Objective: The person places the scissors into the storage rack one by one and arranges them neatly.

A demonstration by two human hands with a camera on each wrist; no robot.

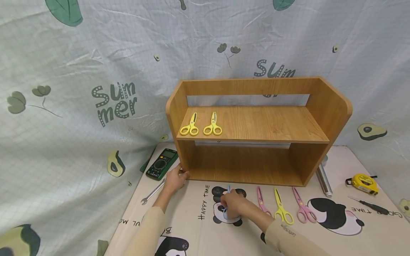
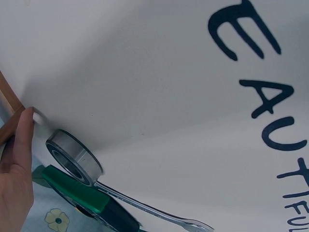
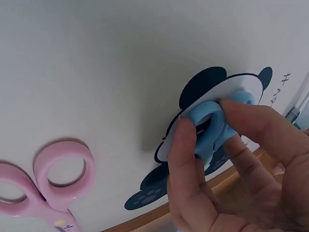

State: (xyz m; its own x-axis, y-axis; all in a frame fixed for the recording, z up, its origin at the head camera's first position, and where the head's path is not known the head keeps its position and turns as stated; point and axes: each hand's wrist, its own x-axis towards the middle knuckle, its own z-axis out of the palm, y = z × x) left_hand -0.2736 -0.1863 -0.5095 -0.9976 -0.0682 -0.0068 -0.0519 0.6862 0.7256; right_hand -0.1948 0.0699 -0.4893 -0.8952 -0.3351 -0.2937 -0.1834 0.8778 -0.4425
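A two-tier wooden shelf (image 1: 250, 163) stands at the back of the table. My left hand (image 1: 174, 179) holds its lower left front corner, the thumb and fingers about the wood's edge in the left wrist view. Light blue scissors (image 3: 207, 128) are under my right hand (image 1: 232, 203), which pinches their handle loops over the panda print; the blades point toward the shelf. To the right of that hand lie pink scissors (image 1: 261, 201), yellow scissors (image 1: 280, 206) and another pink pair (image 1: 302, 204). Two yellow scissors (image 1: 193, 125) (image 1: 213, 124) rest on the upper tier's left part.
Left of the shelf lie a green multimeter (image 1: 162, 163), a wrench (image 1: 153, 192) and a metal bearing ring (image 2: 75, 157). A silver tube (image 1: 324, 181), yellow tape measure (image 1: 363, 183) and screwdriver (image 1: 371, 206) lie to the right. A printed curtain (image 1: 144, 53) hangs behind.
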